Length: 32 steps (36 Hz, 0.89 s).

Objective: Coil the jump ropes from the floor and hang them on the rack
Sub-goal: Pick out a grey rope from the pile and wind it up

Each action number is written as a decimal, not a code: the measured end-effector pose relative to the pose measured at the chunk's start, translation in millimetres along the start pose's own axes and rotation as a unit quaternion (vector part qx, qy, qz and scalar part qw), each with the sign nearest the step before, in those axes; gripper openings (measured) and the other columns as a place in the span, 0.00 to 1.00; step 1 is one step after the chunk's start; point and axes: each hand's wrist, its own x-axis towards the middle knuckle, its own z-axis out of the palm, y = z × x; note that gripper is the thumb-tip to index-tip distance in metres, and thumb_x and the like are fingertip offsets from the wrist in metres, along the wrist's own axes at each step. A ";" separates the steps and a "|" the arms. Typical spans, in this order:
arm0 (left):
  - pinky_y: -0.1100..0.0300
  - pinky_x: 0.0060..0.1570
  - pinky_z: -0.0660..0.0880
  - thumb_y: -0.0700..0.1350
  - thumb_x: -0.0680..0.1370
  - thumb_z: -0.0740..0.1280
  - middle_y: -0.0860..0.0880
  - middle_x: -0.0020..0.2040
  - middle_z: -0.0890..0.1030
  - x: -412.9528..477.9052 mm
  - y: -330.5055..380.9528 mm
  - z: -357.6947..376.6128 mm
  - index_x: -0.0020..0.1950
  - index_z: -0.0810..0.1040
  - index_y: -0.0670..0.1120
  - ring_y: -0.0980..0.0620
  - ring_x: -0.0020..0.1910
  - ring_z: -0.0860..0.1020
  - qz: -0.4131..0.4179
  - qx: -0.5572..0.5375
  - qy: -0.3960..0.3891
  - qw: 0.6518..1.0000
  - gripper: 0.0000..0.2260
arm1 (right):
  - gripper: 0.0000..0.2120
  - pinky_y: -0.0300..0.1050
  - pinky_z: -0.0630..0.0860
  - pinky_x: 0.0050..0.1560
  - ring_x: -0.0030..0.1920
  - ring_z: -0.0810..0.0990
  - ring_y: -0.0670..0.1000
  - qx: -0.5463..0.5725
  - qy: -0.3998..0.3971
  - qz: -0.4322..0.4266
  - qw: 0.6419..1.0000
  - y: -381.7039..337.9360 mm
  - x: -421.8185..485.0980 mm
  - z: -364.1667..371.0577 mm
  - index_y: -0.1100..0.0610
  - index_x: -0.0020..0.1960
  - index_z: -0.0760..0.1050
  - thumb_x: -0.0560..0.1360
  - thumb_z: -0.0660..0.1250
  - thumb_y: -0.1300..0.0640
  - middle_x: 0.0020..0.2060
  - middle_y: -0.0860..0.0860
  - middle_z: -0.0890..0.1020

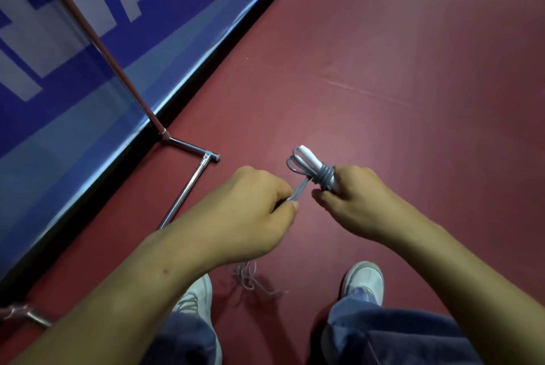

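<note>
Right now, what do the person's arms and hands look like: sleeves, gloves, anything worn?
The left hand and right hand are both bare: no gloves, rings or watch show. The left forearm and right forearm are uncovered as far as the frame reaches. No sleeve edge, wristband or strap is in view.

Counts: 2 hands, left hand (250, 211) and right hand (354, 199). 1 jump rope (323, 174), grey cord. White handles (306, 156): probably 2 bundled, can't separate them. 2 white shoes: left shoe (197, 296), right shoe (365, 279). 1 chrome rack (188, 187). 1 blue banner (73, 99).
</note>
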 end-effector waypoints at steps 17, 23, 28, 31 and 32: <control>0.49 0.24 0.66 0.48 0.76 0.66 0.48 0.23 0.67 -6.7 -18.3 -12.7 0.30 0.68 0.45 0.46 0.24 0.66 0.082 0.011 0.064 0.994 0.17 | 0.14 0.51 0.74 0.35 0.34 0.77 0.58 -0.038 -0.034 0.004 0.999 -14.0 -7.6 7.8 0.53 0.39 0.68 0.75 0.67 0.46 0.32 0.51 0.77; 0.55 0.25 0.67 0.48 0.72 0.68 0.45 0.26 0.75 -4.1 -14.4 -10.1 0.34 0.80 0.43 0.48 0.26 0.71 0.077 -0.031 0.038 0.996 0.11 | 0.11 0.57 0.77 0.35 0.34 0.76 0.61 -0.095 -0.121 -0.086 0.984 -32.4 -20.2 22.2 0.53 0.36 0.65 0.72 0.64 0.50 0.32 0.52 0.75; 0.55 0.31 0.73 0.42 0.75 0.74 0.40 0.32 0.79 7.1 -26.5 -21.1 0.38 0.84 0.44 0.51 0.28 0.74 0.009 -0.176 0.058 0.983 0.06 | 0.14 0.59 0.73 0.32 0.30 0.72 0.56 -0.033 -0.134 -0.167 0.976 -43.6 -29.2 10.2 0.53 0.36 0.66 0.74 0.68 0.49 0.28 0.50 0.73; 0.57 0.37 0.73 0.46 0.73 0.77 0.37 0.36 0.81 10.2 -35.9 -23.0 0.39 0.84 0.43 0.53 0.34 0.75 -0.007 -0.274 0.064 0.960 0.08 | 0.14 0.54 0.68 0.29 0.25 0.68 0.51 0.040 -0.123 -0.195 0.972 -46.9 -32.8 0.8 0.54 0.36 0.68 0.74 0.71 0.52 0.25 0.48 0.72; 0.57 0.37 0.72 0.50 0.71 0.77 0.37 0.34 0.80 11.1 -38.4 -22.4 0.38 0.84 0.43 0.53 0.35 0.74 -0.013 -0.308 0.062 0.949 0.11 | 0.15 0.51 0.66 0.28 0.25 0.66 0.48 0.079 -0.118 -0.190 0.971 -46.1 -33.3 -2.0 0.56 0.36 0.68 0.75 0.72 0.54 0.25 0.47 0.70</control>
